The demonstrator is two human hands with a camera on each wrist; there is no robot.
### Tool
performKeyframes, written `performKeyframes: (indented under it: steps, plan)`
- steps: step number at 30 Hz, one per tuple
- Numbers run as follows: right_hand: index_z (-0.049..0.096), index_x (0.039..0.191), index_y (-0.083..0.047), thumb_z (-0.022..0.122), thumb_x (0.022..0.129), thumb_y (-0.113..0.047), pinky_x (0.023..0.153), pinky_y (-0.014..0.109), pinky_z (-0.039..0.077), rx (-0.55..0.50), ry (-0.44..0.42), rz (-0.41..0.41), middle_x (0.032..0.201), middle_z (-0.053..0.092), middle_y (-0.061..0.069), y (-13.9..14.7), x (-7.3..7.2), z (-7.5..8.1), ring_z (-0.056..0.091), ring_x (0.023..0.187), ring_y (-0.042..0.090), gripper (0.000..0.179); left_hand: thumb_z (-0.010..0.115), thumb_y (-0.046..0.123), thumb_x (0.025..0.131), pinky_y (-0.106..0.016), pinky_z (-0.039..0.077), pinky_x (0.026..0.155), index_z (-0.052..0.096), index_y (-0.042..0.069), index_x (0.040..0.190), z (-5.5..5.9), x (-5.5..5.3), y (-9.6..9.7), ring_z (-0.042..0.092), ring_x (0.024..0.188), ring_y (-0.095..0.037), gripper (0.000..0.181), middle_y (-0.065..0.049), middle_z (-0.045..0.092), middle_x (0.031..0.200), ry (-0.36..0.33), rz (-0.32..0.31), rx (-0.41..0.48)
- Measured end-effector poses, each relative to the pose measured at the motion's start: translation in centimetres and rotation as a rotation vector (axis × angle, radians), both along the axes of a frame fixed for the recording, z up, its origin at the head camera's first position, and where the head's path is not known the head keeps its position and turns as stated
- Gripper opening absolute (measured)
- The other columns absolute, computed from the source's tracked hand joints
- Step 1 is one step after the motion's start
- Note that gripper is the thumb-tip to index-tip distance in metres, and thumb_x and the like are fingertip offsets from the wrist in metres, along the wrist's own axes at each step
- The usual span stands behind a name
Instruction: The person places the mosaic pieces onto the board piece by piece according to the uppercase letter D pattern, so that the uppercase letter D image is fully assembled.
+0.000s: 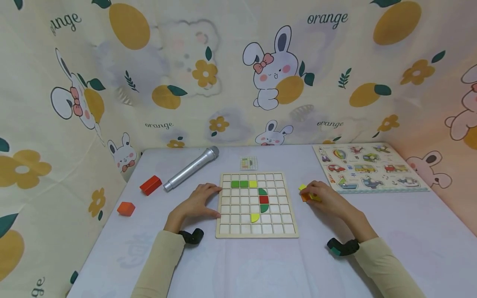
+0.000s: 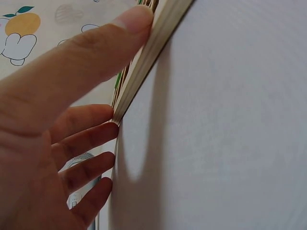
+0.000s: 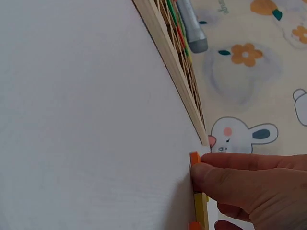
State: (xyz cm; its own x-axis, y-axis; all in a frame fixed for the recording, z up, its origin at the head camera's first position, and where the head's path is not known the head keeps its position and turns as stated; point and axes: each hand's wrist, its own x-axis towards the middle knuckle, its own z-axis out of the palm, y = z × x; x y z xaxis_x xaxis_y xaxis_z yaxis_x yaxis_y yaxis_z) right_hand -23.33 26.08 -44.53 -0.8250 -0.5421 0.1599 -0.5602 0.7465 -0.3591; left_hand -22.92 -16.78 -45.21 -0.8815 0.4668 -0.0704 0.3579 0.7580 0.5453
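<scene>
My left hand (image 1: 195, 203) rests at the left edge of a wooden grid board (image 1: 257, 235), its fingertips and thumb spread along the rim. The board holds green, yellow and red pieces: a row with a yellow square (image 1: 253, 183) near the top, a red square (image 1: 263, 199) between two green quarter-rounds, and a yellow quarter-round (image 1: 255, 217) lower down. To the right of the board, my right hand (image 1: 328, 200) pinches a small orange piece (image 3: 194, 159) between thumb and finger, low over the table. Yellow pieces (image 3: 199, 211) lie under and beside its fingers, partly hidden.
A small patterned card (image 1: 248, 163) lies behind the board. At the back left is a silver microphone (image 1: 191, 167), with a red block (image 1: 150, 185) and an orange block (image 1: 126, 209) nearby. A picture puzzle board (image 1: 369, 167) lies at the back right.
</scene>
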Motion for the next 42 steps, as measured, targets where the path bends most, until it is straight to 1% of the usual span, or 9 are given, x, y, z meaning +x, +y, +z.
performKeyframes:
  steps: [11, 17, 20, 24, 28, 31, 35, 38, 42]
  plan:
    - [0.07, 0.098, -0.009, 0.075, 0.078, -0.011, 0.083, 0.042, 0.05, 0.043, -0.064, -0.087, 0.098, 0.061, 0.006, 0.0, -0.1, 0.3, 0.054, 0.093, 0.024, 0.021, 0.081, 0.043, 0.067, -0.049, 0.028, 0.107, 0.042, 0.015, 0.14, 0.1, 0.0, -0.1, 0.028, 0.131, -0.029, 0.087, -0.009, 0.037, 0.142, 0.002, -0.006, 0.001]
    - [0.071, 0.098, -0.011, 0.076, 0.076, -0.016, 0.076, 0.037, 0.051, 0.021, -0.008, -0.102, 0.097, 0.064, 0.003, -0.5, 0.2, 0.3, 0.056, 0.087, 0.019, 0.022, 0.08, 0.044, 0.067, -0.05, 0.027, 0.107, 0.041, 0.016, 0.141, 0.0, -0.1, -0.1, 0.028, 0.132, -0.028, 0.088, -0.008, 0.037, 0.143, -0.002, -0.01, 0.006]
    - [0.072, 0.099, -0.011, 0.076, 0.075, -0.014, 0.069, 0.03, 0.048, -0.037, -0.003, -0.077, 0.095, 0.064, 0.0, -1.8, 0.5, 0.7, 0.053, 0.081, 0.015, 0.024, 0.081, 0.045, 0.067, -0.05, 0.027, 0.107, 0.041, 0.016, 0.141, -0.1, -0.1, -0.1, 0.027, 0.132, -0.028, 0.088, -0.008, 0.037, 0.143, -0.004, -0.007, 0.008]
    - [0.072, 0.096, -0.014, 0.077, 0.073, -0.019, 0.064, 0.025, 0.045, -0.075, -0.034, -0.029, 0.09, 0.063, -0.007, -4.6, 1.0, 1.4, 0.051, 0.077, 0.012, 0.024, 0.081, 0.045, 0.066, -0.049, 0.028, 0.107, 0.042, 0.018, 0.141, -0.2, -0.2, 0.0, 0.027, 0.132, -0.027, 0.088, -0.007, 0.037, 0.143, -0.002, 0.0, 0.002]
    - [0.072, 0.094, -0.018, 0.077, 0.073, -0.021, 0.069, 0.025, 0.048, -0.088, -0.039, 0.056, 0.091, 0.063, -0.011, -7.7, 1.7, 1.8, 0.053, 0.081, 0.01, 0.022, 0.081, 0.045, 0.067, -0.048, 0.028, 0.107, 0.042, 0.018, 0.141, -0.2, -0.2, 0.0, 0.028, 0.132, -0.027, 0.088, -0.007, 0.037, 0.143, 0.005, -0.002, -0.006]
    - [0.072, 0.093, -0.018, 0.075, 0.073, -0.02, 0.069, 0.024, 0.049, -0.11, -0.006, 0.138, 0.092, 0.064, -0.011, -9.8, 2.2, 1.7, 0.054, 0.081, 0.01, 0.02, 0.081, 0.044, 0.067, -0.048, 0.029, 0.107, 0.042, 0.017, 0.14, -0.2, -0.2, 0.0, 0.028, 0.131, -0.027, 0.087, -0.007, 0.037, 0.142, 0.007, -0.004, -0.003]
    - [0.072, 0.094, -0.015, 0.075, 0.074, -0.018, 0.063, 0.021, 0.048, -0.168, 0.05, 0.219, 0.09, 0.066, -0.009, -12.3, 2.9, 1.1, 0.056, 0.076, 0.01, 0.02, 0.081, 0.044, 0.067, -0.048, 0.028, 0.107, 0.041, 0.017, 0.141, -0.1, -0.2, 0.0, 0.028, 0.131, -0.027, 0.087, -0.007, 0.037, 0.142, 0.002, -0.005, -0.001]
    - [0.073, 0.096, -0.014, 0.075, 0.076, -0.021, 0.066, 0.02, 0.049, -0.185, 0.079, 0.229, 0.091, 0.067, -0.008, -13.8, 3.5, 0.5, 0.057, 0.08, 0.009, 0.021, 0.08, 0.044, 0.067, -0.048, 0.027, 0.108, 0.041, 0.018, 0.141, -0.1, -0.1, 0.0, 0.027, 0.132, -0.026, 0.088, -0.007, 0.037, 0.143, -0.003, -0.002, -0.008]
    - [0.074, 0.095, -0.018, 0.075, 0.079, -0.027, 0.074, 0.022, 0.049, -0.161, 0.104, 0.194, 0.093, 0.067, -0.011, -15.2, 3.9, -0.3, 0.056, 0.089, 0.006, 0.019, 0.08, 0.044, 0.067, -0.049, 0.027, 0.108, 0.041, 0.018, 0.141, -0.1, -0.1, 0.1, 0.027, 0.133, -0.027, 0.087, -0.006, 0.036, 0.144, -0.011, 0.005, -0.009]
